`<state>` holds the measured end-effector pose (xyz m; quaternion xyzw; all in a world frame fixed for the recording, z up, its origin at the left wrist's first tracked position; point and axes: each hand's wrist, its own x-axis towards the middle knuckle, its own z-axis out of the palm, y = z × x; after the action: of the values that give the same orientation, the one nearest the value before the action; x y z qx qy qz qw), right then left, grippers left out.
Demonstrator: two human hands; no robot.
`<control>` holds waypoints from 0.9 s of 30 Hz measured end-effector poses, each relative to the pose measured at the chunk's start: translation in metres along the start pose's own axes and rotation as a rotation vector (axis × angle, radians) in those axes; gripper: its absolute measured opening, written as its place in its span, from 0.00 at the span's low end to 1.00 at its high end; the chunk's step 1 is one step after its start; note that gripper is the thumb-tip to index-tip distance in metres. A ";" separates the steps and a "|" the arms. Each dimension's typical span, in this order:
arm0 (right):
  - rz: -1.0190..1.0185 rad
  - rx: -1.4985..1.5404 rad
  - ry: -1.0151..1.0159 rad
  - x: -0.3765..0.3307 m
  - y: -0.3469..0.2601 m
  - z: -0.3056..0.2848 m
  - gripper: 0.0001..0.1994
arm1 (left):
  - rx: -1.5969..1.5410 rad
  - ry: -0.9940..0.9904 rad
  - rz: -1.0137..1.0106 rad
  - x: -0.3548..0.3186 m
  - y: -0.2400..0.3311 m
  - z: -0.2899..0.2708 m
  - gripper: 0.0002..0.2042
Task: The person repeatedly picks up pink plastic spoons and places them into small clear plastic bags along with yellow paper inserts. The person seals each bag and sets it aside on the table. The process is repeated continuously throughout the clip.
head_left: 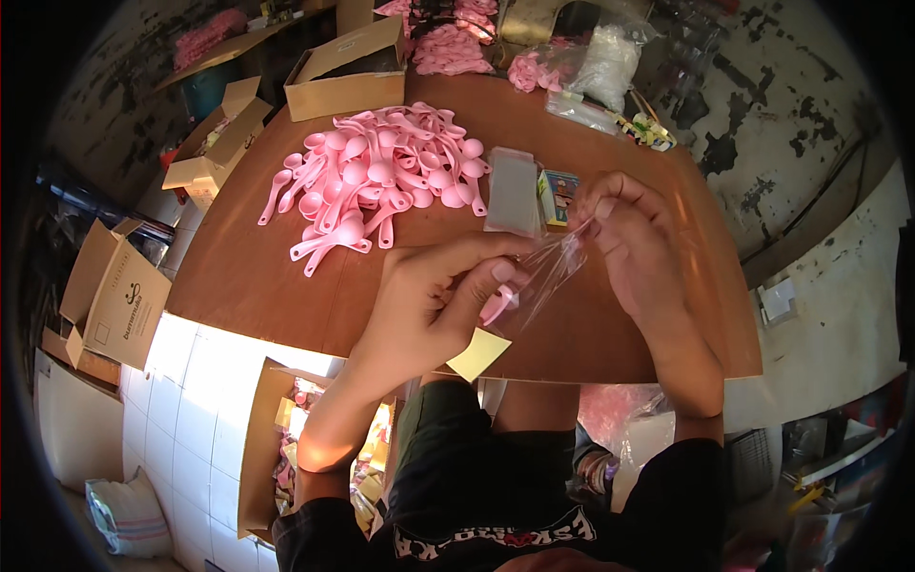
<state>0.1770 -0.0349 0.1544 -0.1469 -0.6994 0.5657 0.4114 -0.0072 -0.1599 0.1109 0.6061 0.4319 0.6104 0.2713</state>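
A small clear plastic sleeve [551, 270] is pinched between the left hand [434, 300] and the right hand [634, 238] above the near edge of the round brown table [267, 276]. A stack of flat clear sleeves [513, 191] lies near the table's middle, a small blue and yellow carton [558, 195] just beside it. An open brown cardboard box [348, 71] stands at the far edge. Clear bags [596, 67] sit at the far right edge. A yellow paper slip [478, 354] overhangs the near edge

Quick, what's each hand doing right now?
Left hand: closed on a small pink plastic spoon, at the bag's mouth.
Right hand: pinching the clear thin plastic bag.
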 end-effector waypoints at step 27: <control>0.071 -0.981 0.487 -0.031 0.038 -0.227 0.14 | -0.134 0.239 0.064 0.024 -0.038 0.029 0.10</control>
<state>0.3544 0.1085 0.1118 -0.4715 -0.7603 0.1363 0.4255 0.0104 -0.1157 0.0871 0.5231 0.3997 0.7141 0.2381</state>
